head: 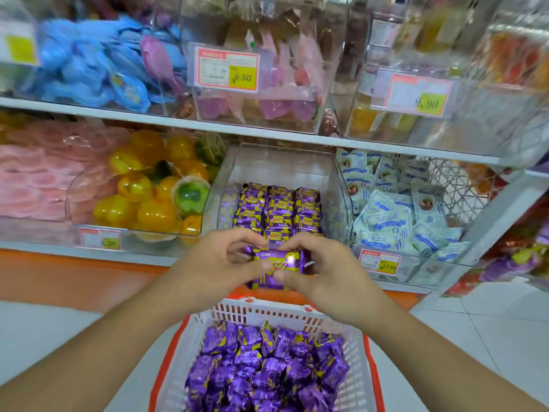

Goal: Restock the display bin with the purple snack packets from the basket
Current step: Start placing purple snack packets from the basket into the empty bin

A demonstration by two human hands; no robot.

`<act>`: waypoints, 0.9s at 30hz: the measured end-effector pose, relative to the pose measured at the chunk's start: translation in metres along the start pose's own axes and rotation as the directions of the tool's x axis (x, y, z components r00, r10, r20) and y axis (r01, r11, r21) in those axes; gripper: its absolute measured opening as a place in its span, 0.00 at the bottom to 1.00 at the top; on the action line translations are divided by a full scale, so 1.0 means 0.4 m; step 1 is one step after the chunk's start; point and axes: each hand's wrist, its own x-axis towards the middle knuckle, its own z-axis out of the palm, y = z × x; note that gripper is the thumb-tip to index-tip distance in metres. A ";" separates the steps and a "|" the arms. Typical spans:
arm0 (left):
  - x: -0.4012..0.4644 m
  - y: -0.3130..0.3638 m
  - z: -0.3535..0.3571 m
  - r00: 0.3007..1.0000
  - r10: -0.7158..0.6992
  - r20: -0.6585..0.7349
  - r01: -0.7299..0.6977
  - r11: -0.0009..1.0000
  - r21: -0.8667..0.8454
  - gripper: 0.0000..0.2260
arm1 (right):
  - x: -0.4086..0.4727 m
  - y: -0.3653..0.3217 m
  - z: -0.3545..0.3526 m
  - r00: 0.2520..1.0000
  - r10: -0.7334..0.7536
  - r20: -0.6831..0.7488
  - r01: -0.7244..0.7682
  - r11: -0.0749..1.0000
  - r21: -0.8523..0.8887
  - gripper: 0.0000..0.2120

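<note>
My left hand (221, 261) and my right hand (320, 272) together pinch a small stack of purple snack packets (277, 263) just in front of the clear display bin (282, 165) on the lower shelf. Inside the bin, purple packets (277, 208) lie in three neat rows towards the front; its back part is bare. Below my hands stands a white basket with an orange rim (234, 312), holding a loose heap of several purple packets (267, 367).
Left of the bin is a clear bin of yellow jelly cups (142, 191); right of it one with blue-white sachets (395, 209). The upper shelf edge (267, 135) overhangs the bin, with price tags (227, 68) above. White floor tiles surround the basket.
</note>
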 end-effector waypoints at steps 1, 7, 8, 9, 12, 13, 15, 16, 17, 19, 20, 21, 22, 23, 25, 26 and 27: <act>0.023 0.002 -0.011 0.998 0.041 -0.048 -0.039 0.998 0.043 0.12 | 0.027 0.008 -0.004 0.999 0.013 -0.029 -0.012 1.000 0.013 0.17; 0.191 -0.045 -0.119 0.935 0.301 -0.190 -0.094 0.724 0.683 0.29 | 0.254 0.079 -0.030 0.969 0.157 -0.191 -0.169 0.984 -0.051 0.16; 0.206 -0.068 -0.124 0.955 0.245 -0.167 -0.056 0.703 0.709 0.33 | 0.288 0.091 -0.022 0.966 0.189 -0.175 -0.205 0.975 -0.082 0.15; 0.213 -0.089 -0.122 0.973 0.181 -0.140 -0.024 0.689 0.725 0.35 | 0.315 0.098 -0.010 0.967 0.215 -0.138 -0.231 0.967 -0.111 0.15; 0.206 -0.117 -0.105 0.989 0.115 -0.089 -0.008 0.655 0.755 0.31 | 0.374 0.110 0.038 0.963 0.266 0.049 -0.252 0.948 -0.195 0.18; 0.203 -0.114 -0.103 0.988 0.118 -0.098 -0.004 0.657 0.754 0.30 | 0.384 0.108 0.050 0.956 0.269 0.115 -0.237 0.943 -0.232 0.16; 0.204 -0.106 -0.106 0.984 0.136 -0.118 -0.003 0.668 0.745 0.29 | 0.396 0.109 0.070 0.943 0.256 0.215 -0.194 0.943 -0.272 0.11; 0.207 -0.107 -0.105 0.982 0.146 -0.118 -0.010 0.669 0.743 0.28 | 0.397 0.110 0.079 0.938 0.242 0.247 -0.169 0.944 -0.282 0.11; 0.207 -0.107 -0.104 0.982 0.149 -0.117 -0.013 0.671 0.742 0.28 | 0.395 0.113 0.088 0.936 0.231 0.266 -0.149 0.944 -0.294 0.10; 0.207 -0.110 -0.102 0.982 0.151 -0.113 -0.018 0.672 0.741 0.28 | 0.389 0.121 0.102 0.935 0.227 0.271 -0.138 0.940 -0.313 0.09; 0.207 -0.111 -0.101 0.982 0.154 -0.112 -0.021 0.673 0.739 0.28 | 0.387 0.126 0.106 0.936 0.232 0.264 -0.143 0.937 -0.318 0.09; 0.207 -0.110 -0.100 0.981 0.158 -0.113 -0.023 0.675 0.737 0.28 | 0.385 0.129 0.106 0.938 0.232 0.259 -0.143 0.936 -0.321 0.09; 0.207 -0.111 -0.100 0.981 0.157 -0.116 -0.023 0.680 0.733 0.29 | 0.383 0.128 0.102 0.938 0.229 0.260 -0.139 0.936 -0.324 0.08; 0.207 -0.110 -0.099 0.981 0.153 -0.118 -0.020 0.687 0.726 0.29 | 0.381 0.127 0.097 0.939 0.222 0.264 -0.129 0.936 -0.327 0.08; 0.205 -0.108 -0.097 0.982 0.143 -0.125 -0.010 0.697 0.717 0.29 | 0.380 0.124 0.087 0.937 0.201 0.285 -0.107 0.944 -0.313 0.10; 0.204 -0.107 -0.096 0.982 0.138 -0.127 -0.006 0.699 0.715 0.30 | 0.380 0.123 0.083 0.934 0.195 0.300 -0.101 0.948 -0.303 0.11; 0.203 -0.105 -0.095 0.983 0.132 -0.128 -0.001 0.701 0.713 0.30 | 0.381 0.121 0.079 0.929 0.192 0.318 -0.093 0.949 -0.301 0.12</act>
